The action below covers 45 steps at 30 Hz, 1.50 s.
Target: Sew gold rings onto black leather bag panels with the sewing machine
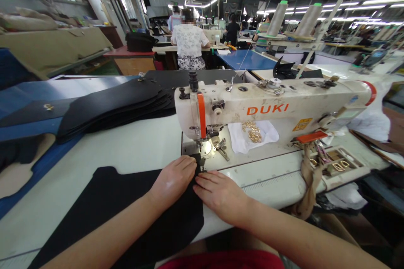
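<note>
A large black piece of material (116,206) lies on the white sewing table (135,147), its upper right corner close to the needle area of a white sewing machine (233,109). My left hand (175,180) rests on that piece near the corner, fingers together and curled down at its edge; the fingertips are partly hidden. Just to the right, my right hand (217,193) lies over the piece's right edge with its fingers extended. The machine's lamp lights the metal plate (205,148) in front of both hands.
Gold-coloured rings (252,132) lie on a white cloth (235,136) under the machine arm. A parts tray (355,162) sits at the right. Stacked black pieces (116,103) lie at the left. A seated person (190,42) is at a table beyond.
</note>
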{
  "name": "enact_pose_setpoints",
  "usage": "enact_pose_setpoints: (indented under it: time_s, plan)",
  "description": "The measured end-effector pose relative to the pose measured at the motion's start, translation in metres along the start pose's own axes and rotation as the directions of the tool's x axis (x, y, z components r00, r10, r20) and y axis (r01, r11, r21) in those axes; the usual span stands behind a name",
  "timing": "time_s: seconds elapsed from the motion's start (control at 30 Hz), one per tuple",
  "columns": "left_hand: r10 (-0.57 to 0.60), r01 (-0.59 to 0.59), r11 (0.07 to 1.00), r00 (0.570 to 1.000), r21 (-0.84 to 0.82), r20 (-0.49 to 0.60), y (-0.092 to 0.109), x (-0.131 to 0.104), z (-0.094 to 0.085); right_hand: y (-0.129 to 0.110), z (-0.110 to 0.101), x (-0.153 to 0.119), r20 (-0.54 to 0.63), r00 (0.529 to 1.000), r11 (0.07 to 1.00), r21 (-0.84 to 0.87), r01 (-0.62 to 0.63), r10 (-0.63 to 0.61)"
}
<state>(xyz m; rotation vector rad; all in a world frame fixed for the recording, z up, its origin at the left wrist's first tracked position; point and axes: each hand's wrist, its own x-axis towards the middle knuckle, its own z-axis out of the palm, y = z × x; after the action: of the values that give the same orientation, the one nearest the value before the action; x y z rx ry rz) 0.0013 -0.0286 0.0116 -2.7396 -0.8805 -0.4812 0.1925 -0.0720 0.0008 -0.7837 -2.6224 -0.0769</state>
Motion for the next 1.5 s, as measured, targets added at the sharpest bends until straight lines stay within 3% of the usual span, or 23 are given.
enact_pose_setpoints:
  time_s: [0.47, 0.73, 1.03, 1.33, 1.5]
  plan:
    - [0.035, -0.034, 0.999, 0.999, 0.033, -0.037, 0.0, 0.001, 0.001, -0.001, -0.002, 0.002, -0.017, 1.0, 1.0, -0.006, -0.004, 0.004]
    - [-0.079, 0.076, 0.994, 0.996, -0.075, -0.03, 0.003, 0.002, -0.001, 0.012, -0.004, 0.017, 0.02, 0.999, 0.998, -0.029, -0.05, 0.051]
    - [-0.095, 0.095, 0.991, 0.996, -0.099, 0.006, 0.002, -0.001, 0.002, 0.015, 0.001, 0.021, 0.038, 0.995, 0.995, -0.029, -0.091, 0.092]
    - [-0.162, 0.148, 0.971, 0.985, -0.189, -0.061, 0.006, -0.007, -0.006, 0.015, 0.003, 0.021, 0.051, 0.995, 0.995, -0.061, -0.08, 0.083]
    - [-0.164, 0.148, 0.971, 0.984, -0.186, -0.076, 0.003, -0.006, -0.001, 0.021, 0.002, 0.023, 0.03, 0.998, 0.993, -0.103, -0.053, 0.057]
